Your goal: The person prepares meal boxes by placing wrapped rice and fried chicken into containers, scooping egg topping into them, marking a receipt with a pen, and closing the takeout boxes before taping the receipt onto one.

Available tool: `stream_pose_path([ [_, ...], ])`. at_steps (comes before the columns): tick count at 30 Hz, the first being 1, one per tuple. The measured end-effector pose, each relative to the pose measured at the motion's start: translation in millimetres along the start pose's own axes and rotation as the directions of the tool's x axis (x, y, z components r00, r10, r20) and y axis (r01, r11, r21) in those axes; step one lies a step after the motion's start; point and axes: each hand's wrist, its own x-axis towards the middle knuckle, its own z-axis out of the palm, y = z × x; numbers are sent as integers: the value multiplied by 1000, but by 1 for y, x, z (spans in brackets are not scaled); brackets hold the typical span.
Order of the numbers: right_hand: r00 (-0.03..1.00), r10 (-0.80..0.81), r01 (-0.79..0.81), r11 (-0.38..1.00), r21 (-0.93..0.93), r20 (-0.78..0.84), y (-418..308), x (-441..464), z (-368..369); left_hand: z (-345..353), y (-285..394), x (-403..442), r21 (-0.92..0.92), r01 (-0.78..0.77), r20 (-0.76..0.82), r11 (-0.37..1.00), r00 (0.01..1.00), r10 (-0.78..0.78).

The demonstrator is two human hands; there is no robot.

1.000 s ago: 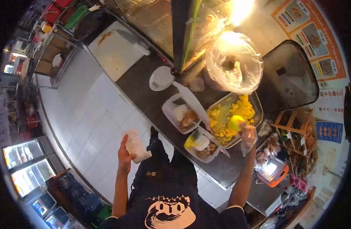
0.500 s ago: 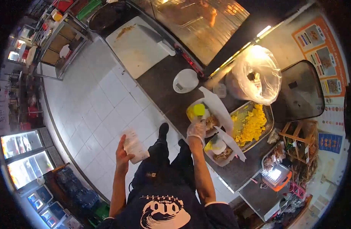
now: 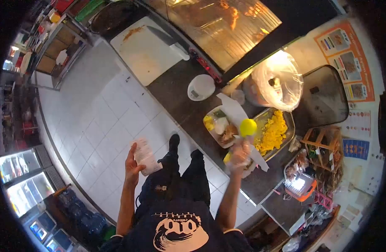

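My left hand [image 3: 132, 166] grips a printed paper slip, like a receipt [image 3: 146, 159], over the floor. In a clear plastic glove, my right hand [image 3: 240, 153] is closed on a bright yellow-green spoon [image 3: 248, 127] with a rounded head; its handle is hidden by the fingers. That hand is above the nearer takeaway box, whose white flap [image 3: 260, 160] shows while most of its contents are covered. Just beyond, another white takeaway box [image 3: 235, 110] lies open with yellow food, a white mound and brown pieces inside. Yellow rice [image 3: 272, 136] fills part of a metal tray [image 3: 291, 135] to the right.
A white kitchen scale [image 3: 201, 87] sits on the dark counter [image 3: 172, 94]. Farther back, a knife [image 3: 168, 40] lies on a cutting board [image 3: 144, 63]. A plastic-lined bucket [image 3: 277, 82], a dark lid [image 3: 327, 96] and a wooden rack [image 3: 323, 147] stand along the right.
My right hand has moved right and nearer, from the farther box to above the nearer one, carrying the yellow-green spoon. My left hand still holds the receipt.
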Motion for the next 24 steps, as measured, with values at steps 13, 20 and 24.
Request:
stream_pose_path([
  [13, 669, 684, -739, 572, 356, 290, 279, 8, -220, 130, 42, 31, 48, -191, 268, 980, 948, 172],
  [20, 330, 923, -936, 292, 198, 199, 269, 9, -182, 209, 15, -1, 32, -230, 196, 973, 956, 220],
  [24, 723, 507, 89, 606, -790, 470, 411, -39, -182, 229, -3, -15, 99, -171, 139, 980, 978, 157],
])
